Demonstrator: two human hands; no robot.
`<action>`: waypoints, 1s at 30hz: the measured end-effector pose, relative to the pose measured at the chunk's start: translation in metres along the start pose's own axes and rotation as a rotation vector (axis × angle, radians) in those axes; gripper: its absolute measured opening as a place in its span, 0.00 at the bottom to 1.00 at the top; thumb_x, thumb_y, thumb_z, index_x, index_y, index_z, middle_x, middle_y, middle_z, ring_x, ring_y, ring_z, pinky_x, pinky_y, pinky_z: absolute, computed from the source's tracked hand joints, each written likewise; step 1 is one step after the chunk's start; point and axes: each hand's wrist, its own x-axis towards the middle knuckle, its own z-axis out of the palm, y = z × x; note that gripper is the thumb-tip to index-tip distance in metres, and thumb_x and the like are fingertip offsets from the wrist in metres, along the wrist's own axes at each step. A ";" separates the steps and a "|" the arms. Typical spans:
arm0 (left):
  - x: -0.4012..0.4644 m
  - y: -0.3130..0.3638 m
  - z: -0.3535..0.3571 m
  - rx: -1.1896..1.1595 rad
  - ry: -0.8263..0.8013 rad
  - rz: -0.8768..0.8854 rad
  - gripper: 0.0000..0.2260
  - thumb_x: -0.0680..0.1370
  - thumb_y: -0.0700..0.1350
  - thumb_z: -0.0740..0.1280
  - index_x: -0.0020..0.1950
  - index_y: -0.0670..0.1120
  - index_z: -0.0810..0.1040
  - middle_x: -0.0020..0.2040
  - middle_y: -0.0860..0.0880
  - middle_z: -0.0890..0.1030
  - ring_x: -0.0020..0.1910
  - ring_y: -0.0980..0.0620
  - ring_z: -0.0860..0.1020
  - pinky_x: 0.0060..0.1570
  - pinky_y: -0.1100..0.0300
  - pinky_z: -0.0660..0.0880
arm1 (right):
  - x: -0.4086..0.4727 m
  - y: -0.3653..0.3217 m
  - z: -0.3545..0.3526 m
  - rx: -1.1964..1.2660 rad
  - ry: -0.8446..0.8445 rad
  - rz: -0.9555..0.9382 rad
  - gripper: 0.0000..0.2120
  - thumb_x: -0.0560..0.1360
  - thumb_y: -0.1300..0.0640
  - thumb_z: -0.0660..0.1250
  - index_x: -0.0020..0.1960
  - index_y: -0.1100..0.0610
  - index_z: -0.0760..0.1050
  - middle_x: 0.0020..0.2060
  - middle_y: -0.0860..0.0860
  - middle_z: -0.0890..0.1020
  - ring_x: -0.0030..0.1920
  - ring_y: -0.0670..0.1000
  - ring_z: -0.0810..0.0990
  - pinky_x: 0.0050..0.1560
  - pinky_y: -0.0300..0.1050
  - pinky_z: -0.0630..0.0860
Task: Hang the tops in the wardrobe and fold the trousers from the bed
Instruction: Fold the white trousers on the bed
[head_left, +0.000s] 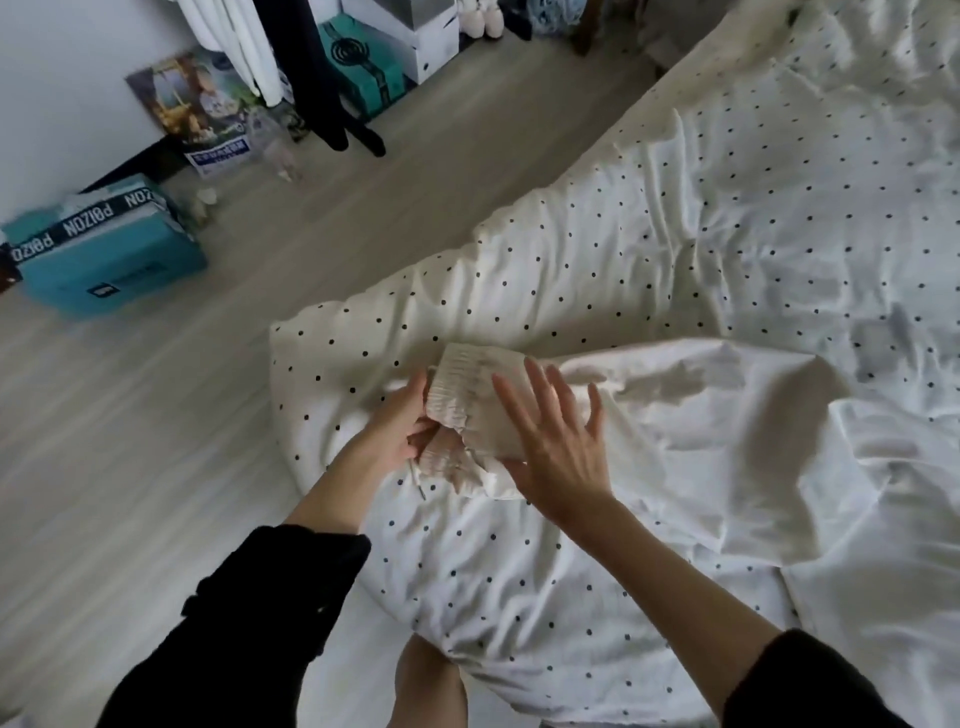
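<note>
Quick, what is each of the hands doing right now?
Left hand: fingers curled, gripping the gathered waistband end of the cream trousers.
Right hand: open, fingers spread and straight, lying flat on the trousers.

A home bedroom: a bed (675, 249) in dotted bedding, hanging clothes (291, 57) and shoeboxes (104, 260) along the wall

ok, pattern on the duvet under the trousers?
White with small dark polka dots, on the duvet; clearest in the head view. The trousers are plain cream.
</note>
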 end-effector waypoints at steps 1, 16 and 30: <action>0.001 0.002 -0.003 -0.020 -0.066 -0.043 0.19 0.80 0.58 0.56 0.36 0.48 0.70 0.36 0.49 0.71 0.30 0.54 0.70 0.29 0.61 0.67 | 0.002 -0.005 0.001 -0.077 -0.001 -0.038 0.37 0.61 0.44 0.78 0.67 0.52 0.73 0.66 0.58 0.74 0.65 0.60 0.73 0.61 0.69 0.65; 0.025 0.009 -0.024 0.360 -0.057 0.070 0.20 0.81 0.54 0.55 0.56 0.41 0.77 0.54 0.45 0.80 0.49 0.51 0.81 0.46 0.61 0.77 | 0.001 0.022 0.006 0.491 0.207 0.162 0.18 0.70 0.70 0.59 0.56 0.63 0.79 0.54 0.59 0.82 0.59 0.61 0.79 0.61 0.61 0.72; -0.010 0.054 -0.008 0.238 -0.149 0.196 0.10 0.76 0.40 0.68 0.57 0.42 0.76 0.48 0.43 0.83 0.45 0.47 0.82 0.45 0.55 0.79 | -0.007 0.001 0.009 0.294 0.040 -0.105 0.24 0.75 0.54 0.67 0.70 0.54 0.69 0.69 0.56 0.70 0.70 0.58 0.68 0.68 0.62 0.65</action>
